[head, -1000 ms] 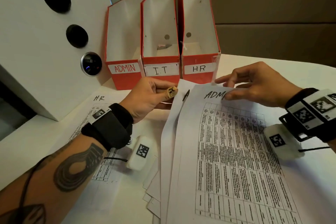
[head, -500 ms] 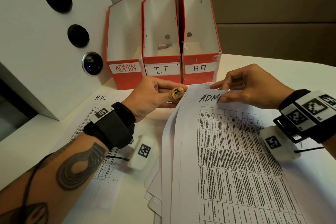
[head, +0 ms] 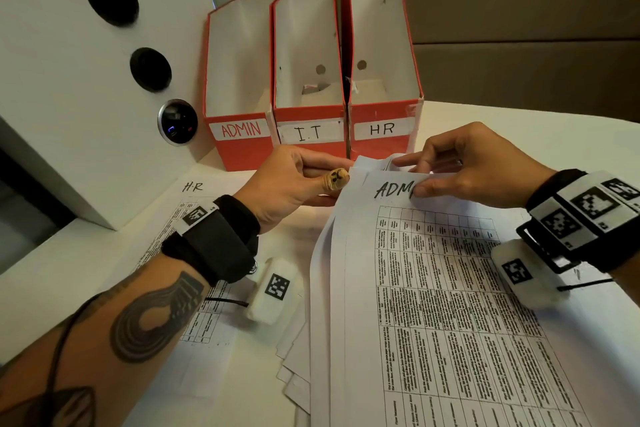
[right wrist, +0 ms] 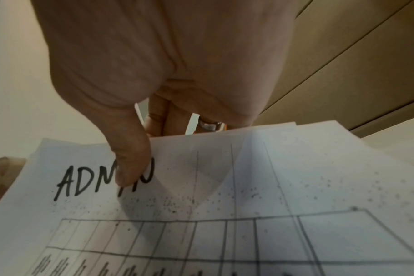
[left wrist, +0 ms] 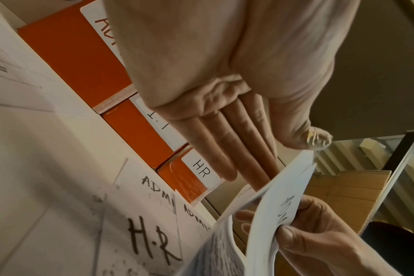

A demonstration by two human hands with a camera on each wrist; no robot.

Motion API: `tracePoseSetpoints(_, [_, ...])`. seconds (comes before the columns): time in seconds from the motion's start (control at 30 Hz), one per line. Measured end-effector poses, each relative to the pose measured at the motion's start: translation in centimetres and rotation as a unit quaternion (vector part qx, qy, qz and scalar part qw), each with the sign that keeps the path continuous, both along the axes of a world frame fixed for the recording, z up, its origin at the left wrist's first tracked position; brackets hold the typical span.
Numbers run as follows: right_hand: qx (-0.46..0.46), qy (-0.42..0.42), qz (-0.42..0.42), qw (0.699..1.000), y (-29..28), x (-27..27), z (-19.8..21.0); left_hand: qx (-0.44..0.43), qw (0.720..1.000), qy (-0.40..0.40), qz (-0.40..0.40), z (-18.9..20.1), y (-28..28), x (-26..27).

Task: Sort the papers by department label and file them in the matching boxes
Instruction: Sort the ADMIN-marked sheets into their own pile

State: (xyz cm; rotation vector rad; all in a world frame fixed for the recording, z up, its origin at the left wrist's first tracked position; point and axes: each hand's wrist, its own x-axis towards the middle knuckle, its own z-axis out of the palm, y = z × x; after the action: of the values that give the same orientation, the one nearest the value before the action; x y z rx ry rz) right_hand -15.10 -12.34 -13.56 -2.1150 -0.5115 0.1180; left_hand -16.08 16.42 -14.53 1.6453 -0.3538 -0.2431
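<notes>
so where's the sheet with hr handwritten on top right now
In the head view the HR-marked printed sheet lies flat on the white table at left, under the left forearm, in front of the red ADMIN file box.

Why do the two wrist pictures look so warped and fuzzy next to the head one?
Head view: sharp and evenly lit, box labels such as ADMIN box readable, though straight edges bow. Left wrist view: the left hand looms huge and the scene tilts. Right wrist view: the right hand is soft, and the ADMIN sheet shows speckled, blurred print.
</notes>
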Motion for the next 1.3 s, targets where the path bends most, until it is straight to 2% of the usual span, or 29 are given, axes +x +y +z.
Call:
tracePoseSetpoints(0.2, [-0.015,-0.007,0.004,1.000,0.0,0.1,0.0,0.007,1.000,0.000,0.004,-0.1,0.0,0.1])
tracePoseSetpoints(0.3, [-0.056,-0.021,-0.011,0.998,-0.2,0.1,0.1,0.027,0.999,-0.010,0.020,-0.1,0.2,0.1])
tracePoseSetpoints(0.47, [-0.130,-0.050,-0.032,0.990,-1.0,0.2,0.2,0.148,0.989,-0.029,0.007,-0.4,0.3,-0.3])
tracePoseSetpoints(0.53, [-0.208,-0.036,-0.012,0.977,-1.4,0.3,0.5,0.179,0.983,-0.023,0.018,-0.5,0.3,-0.4])
tracePoseSetpoints(0.63, [-0.355,0.017,0.009,0.935,-1.7,0.3,0.7,0.179,0.982,-0.017,0.052,-0.3,0.3,-0.3])
tracePoseSetpoints(0.7, [-0.399,0.026,-0.007,0.917,-1.9,0.2,0.8,0.180,0.981,-0.023,0.071,-0.3,0.3,-0.2])
tracePoseSetpoints(0.8, [-0.364,-0.011,-0.039,0.930,-2.5,0.0,1.3,0.171,0.982,-0.020,0.076,-0.2,0.2,-0.4])
tracePoseSetpoints(0.87, [-0.274,-0.036,-0.055,0.959,-2.5,-0.3,1.6,0.163,0.984,-0.019,0.072,-0.2,0.0,-0.6])
tracePoseSetpoints(0.93, [-0.204,-0.072,-0.060,0.975,-1.8,-0.7,1.8,0.155,0.985,-0.024,0.065,-0.2,-0.4,-0.9])
tracePoseSetpoints(1.13, [-0.177,-0.164,-0.045,0.969,0.4,-2.4,1.9,0.155,0.984,-0.040,0.072,-0.3,-1.2,-1.2])
tracePoseSetpoints(1.3, [-0.196,-0.200,-0.010,0.960,2.2,-3.3,2.5,0.163,0.983,-0.045,0.068,-0.3,-1.4,-1.5])
